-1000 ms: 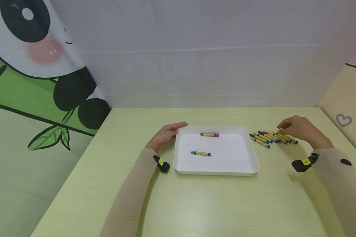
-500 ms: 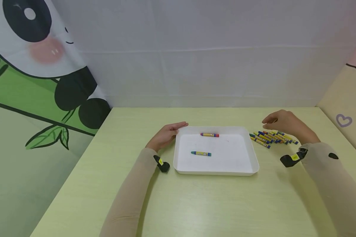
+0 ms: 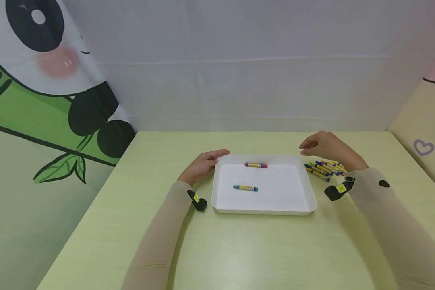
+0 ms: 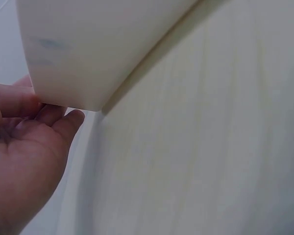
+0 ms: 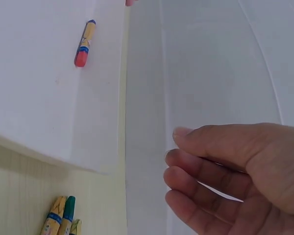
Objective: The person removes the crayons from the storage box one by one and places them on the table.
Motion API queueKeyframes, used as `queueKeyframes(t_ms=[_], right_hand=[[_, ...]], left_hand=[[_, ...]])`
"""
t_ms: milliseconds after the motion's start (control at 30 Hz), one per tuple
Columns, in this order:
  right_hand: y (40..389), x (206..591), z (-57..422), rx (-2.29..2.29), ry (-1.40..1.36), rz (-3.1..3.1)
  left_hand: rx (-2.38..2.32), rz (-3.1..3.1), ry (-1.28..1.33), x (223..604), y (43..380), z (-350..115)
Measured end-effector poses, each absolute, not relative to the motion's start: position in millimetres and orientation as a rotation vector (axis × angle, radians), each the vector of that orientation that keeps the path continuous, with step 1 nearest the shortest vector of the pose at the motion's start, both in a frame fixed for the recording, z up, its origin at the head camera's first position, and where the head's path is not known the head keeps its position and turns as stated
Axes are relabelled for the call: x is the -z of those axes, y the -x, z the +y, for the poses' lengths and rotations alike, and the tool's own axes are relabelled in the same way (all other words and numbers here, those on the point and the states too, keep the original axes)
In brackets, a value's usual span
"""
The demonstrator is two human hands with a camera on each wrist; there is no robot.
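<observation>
A shallow white tray [image 3: 282, 197] lies on the table with two crayons inside: a red crayon [image 3: 255, 165] near its back wall and a green crayon [image 3: 245, 188] nearer the middle. My left hand [image 3: 201, 166] holds the tray at its back left corner, and the left wrist view shows its fingers at the tray's edge. My right hand [image 3: 328, 147] is above the tray's back right corner. In the right wrist view its fingers [image 5: 186, 181] are loosely curled beneath the thumb, with nothing visible between them. A pile of several crayons [image 3: 324, 168] lies right of the tray, partly hidden by my right wrist.
The pale wooden table [image 3: 257, 249] meets a light cloth backdrop [image 3: 253, 92] at its far edge. A printed panel [image 3: 76, 80] with cartoon shapes stands at the left, and a cream panel [image 3: 427, 121] at the right.
My right hand has moved left from over the crayon pile to the tray's back right corner. My left hand, the tray and the two crayons in it stay in place.
</observation>
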State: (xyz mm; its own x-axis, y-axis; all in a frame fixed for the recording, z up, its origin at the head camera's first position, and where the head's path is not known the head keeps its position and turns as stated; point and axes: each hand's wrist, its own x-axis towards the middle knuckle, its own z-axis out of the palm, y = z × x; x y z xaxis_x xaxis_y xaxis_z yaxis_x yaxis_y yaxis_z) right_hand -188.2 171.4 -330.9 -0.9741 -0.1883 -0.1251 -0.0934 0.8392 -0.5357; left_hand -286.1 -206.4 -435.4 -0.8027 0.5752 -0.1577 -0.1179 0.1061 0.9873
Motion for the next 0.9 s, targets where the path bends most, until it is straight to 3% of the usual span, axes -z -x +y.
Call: queueKeyframes(t_ms=[900], right_hand=[[218.0,360.1,97.8,0.731,0.406,2.769]], left_hand=[[-1.743,1.859,-0.464,433.0,283.3,-204.8]])
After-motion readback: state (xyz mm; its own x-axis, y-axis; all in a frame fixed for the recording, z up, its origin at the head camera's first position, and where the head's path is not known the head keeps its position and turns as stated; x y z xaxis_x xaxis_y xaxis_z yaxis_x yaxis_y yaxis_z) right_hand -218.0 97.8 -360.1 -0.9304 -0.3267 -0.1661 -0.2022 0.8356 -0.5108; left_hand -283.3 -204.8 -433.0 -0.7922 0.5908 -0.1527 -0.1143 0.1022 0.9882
